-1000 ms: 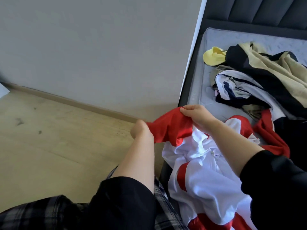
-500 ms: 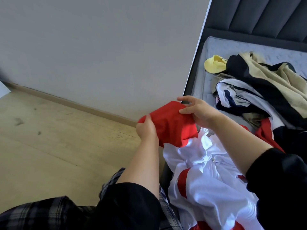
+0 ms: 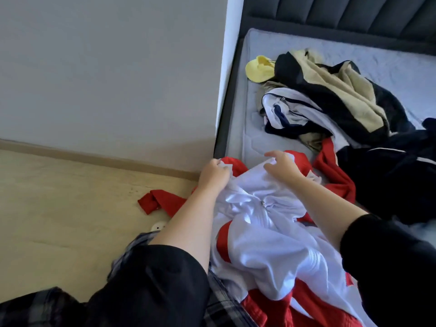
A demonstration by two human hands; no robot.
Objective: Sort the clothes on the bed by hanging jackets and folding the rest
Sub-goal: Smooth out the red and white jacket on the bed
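Red-white zip jacket crumpled at bed edge, sleeve over floor. Left hand, right hand: grip pinching its white fabric.

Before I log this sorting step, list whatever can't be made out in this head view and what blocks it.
Head view: red-and-white jacket, lower part cut off by the bottom edge.
Head view: yellow garment, mostly under the black-and-beige garment; type unclear.
Head view: small white object on the floor, partly behind the left forearm, too small to name.
Head view: dark garment, cut off by the right edge.
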